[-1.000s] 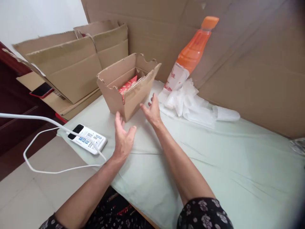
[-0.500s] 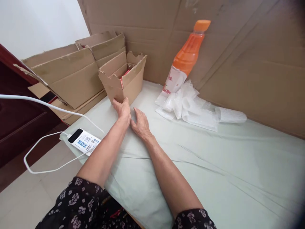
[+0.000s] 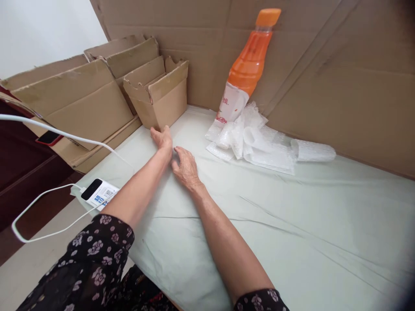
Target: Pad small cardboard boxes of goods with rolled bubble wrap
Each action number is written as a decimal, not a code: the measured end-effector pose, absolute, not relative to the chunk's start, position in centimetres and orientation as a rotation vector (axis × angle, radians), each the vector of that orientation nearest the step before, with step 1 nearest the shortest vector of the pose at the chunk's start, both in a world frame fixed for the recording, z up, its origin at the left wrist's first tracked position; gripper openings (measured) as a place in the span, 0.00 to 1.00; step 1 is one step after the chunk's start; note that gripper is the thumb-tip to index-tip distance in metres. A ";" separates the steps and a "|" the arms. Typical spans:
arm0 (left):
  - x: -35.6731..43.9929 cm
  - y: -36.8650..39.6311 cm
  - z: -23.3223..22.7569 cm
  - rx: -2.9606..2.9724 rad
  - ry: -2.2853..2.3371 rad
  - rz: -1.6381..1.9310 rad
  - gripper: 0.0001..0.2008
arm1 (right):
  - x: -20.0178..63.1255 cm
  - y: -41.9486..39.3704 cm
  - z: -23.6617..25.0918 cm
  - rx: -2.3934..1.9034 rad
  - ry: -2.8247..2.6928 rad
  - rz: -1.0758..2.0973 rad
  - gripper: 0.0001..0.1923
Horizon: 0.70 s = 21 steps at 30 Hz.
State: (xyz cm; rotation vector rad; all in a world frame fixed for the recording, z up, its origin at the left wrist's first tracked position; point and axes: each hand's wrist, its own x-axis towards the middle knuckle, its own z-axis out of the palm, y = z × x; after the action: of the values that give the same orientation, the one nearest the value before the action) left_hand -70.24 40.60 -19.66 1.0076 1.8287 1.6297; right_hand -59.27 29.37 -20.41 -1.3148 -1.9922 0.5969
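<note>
fingers: left hand [image 3: 163,139] flat, fingertips [image 3: 158,130] together, touching the base of the small cardboard box [image 3: 157,97]; right hand [image 3: 184,166] flat on the sheet, fingers loosely spread, holding nothing
box: open-topped, now pushed back against the cardboard wall [image 3: 324,69], beside the flattened cartons [image 3: 74,99]; a second ago we had it out nearer us, both hands around it
meaning: we judge the push is done
around: orange bottle [image 3: 248,69] leaning on wall, bubble wrap [image 3: 262,144] at its foot
far left: power bank [image 3: 99,194], white cable [image 3: 58,134]
</note>
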 end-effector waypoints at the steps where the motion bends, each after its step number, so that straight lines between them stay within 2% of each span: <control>1: -69.9 39.9 -19.9 0.996 1.853 1.619 0.25 | -59.3 29.4 -20.2 -1.329 -2.017 0.584 0.27; 6: -68.5 35.1 -18.3 1.006 1.867 1.446 0.20 | -60.0 27.8 -18.9 -1.385 -2.130 0.512 0.19; 9: -68.6 31.7 -17.1 1.089 1.810 1.288 0.20 | -60.1 25.1 -19.0 -1.385 -2.277 0.291 0.14; 11: -68.4 29.9 -17.3 1.287 1.799 1.168 0.22 | -59.5 22.8 -19.5 -1.406 -2.329 0.123 0.16; 13: -67.7 28.0 -17.8 1.592 1.815 1.046 0.28 | -57.9 19.7 -19.9 -1.445 -2.345 0.017 0.19; 18: -63.4 21.3 -19.2 2.319 1.455 0.633 0.28 | -48.3 9.6 -19.1 -1.469 -2.425 0.110 0.20; 21: -60.2 17.0 -19.8 2.517 1.155 0.566 0.27 | -39.1 5.0 -16.3 -1.849 -2.121 0.160 0.18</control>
State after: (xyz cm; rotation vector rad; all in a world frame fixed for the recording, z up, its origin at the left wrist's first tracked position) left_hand -60.18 16.99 -19.84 2.5167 1.1552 0.5662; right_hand -39.10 4.95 -16.26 -1.8493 -2.1208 0.1596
